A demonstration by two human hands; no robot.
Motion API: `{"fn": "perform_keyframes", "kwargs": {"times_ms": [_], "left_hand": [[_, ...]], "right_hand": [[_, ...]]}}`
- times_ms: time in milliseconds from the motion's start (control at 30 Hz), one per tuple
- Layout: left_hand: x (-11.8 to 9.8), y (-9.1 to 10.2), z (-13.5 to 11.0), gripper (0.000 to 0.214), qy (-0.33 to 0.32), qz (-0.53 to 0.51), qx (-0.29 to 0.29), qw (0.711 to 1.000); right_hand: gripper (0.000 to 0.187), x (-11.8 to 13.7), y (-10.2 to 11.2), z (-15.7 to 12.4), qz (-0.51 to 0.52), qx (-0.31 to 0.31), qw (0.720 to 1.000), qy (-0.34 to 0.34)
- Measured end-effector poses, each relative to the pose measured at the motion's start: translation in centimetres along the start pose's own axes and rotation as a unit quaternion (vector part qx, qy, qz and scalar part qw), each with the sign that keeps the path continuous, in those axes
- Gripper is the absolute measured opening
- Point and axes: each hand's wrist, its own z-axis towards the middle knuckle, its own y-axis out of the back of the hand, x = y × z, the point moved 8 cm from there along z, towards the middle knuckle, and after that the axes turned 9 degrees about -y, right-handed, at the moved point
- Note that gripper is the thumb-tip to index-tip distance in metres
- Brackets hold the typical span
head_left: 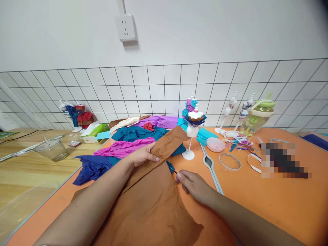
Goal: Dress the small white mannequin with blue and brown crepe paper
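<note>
A large sheet of brown crepe paper (153,205) lies on the orange mat (256,201) in front of me. My left hand (143,154) pinches a folded upper strip of this brown paper, fingers closed on it. My right hand (193,186) rests at the sheet's right edge, fingers curled around a small dark tool (172,169) whose tip touches the paper; I cannot make out what the tool is. Behind lie crumpled sheets in blue (93,167), magenta (123,147), teal (135,133) and purple (159,121).
A small white mannequin stand with a paper dress (193,128) stands just beyond the paper. A pink dish (215,144), tape rings (230,161), a grey tool (211,167), ribbon scraps and a green-lidded bottle (257,118) sit right. A glass cup (52,149) lies left.
</note>
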Motion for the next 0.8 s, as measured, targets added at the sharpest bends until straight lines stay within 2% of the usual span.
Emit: {"fn": "perform_keyframes", "kwargs": {"times_ms": [67,133,200,300,367,433,533,600,633,700,800], "left_hand": [[-0.4,-0.8,0.0,0.087,-0.006,-0.019,0.020,1.000],[-0.8,-1.9,0.0,0.092,-0.011,-0.014,0.062,0.998],[-1.1,-2.6,0.1,0.093,-0.015,0.004,0.087,0.996],[-2.0,-1.8,0.3,0.092,-0.048,-0.014,0.034,0.998],[-2.1,-0.9,0.2,0.088,-0.055,-0.056,-0.012,0.997],[-1.1,-0.6,0.0,0.080,-0.009,-0.080,-0.018,0.997],[1.7,-0.7,-0.7,0.056,0.126,-0.062,0.015,0.990],[3.1,-0.9,-1.2,0.044,0.189,-0.042,0.049,0.980],[3.4,-1.1,-1.3,0.043,0.198,-0.038,0.069,0.977],[3.2,-1.5,-1.2,0.048,0.171,-0.036,0.098,0.980],[2.0,-1.5,-0.6,0.059,0.092,-0.022,0.084,0.992]], "right_hand": [[0.043,0.3,0.3,-0.1,-0.002,-0.012,1.000,0.027],[0.044,-0.4,0.0,0.1,0.018,0.007,1.000,0.000],[0.045,-1.2,-0.8,0.2,0.055,0.051,0.997,-0.031],[0.047,-1.3,-1.9,0.0,0.103,0.110,0.988,-0.029],[0.048,-0.8,-2.1,-0.1,0.122,0.123,0.985,-0.005],[0.049,-0.3,-1.7,-0.1,0.132,0.097,0.986,0.016],[0.050,-0.1,-1.0,0.0,0.120,0.051,0.991,0.022],[0.048,-0.4,-1.2,0.0,0.117,0.062,0.991,-0.001],[0.047,-0.6,-1.4,0.0,0.119,0.077,0.990,-0.014],[0.046,-0.9,-1.9,-0.2,0.128,0.098,0.986,-0.033],[0.046,-1.3,-2.8,-0.7,0.158,0.139,0.975,-0.068]]}}
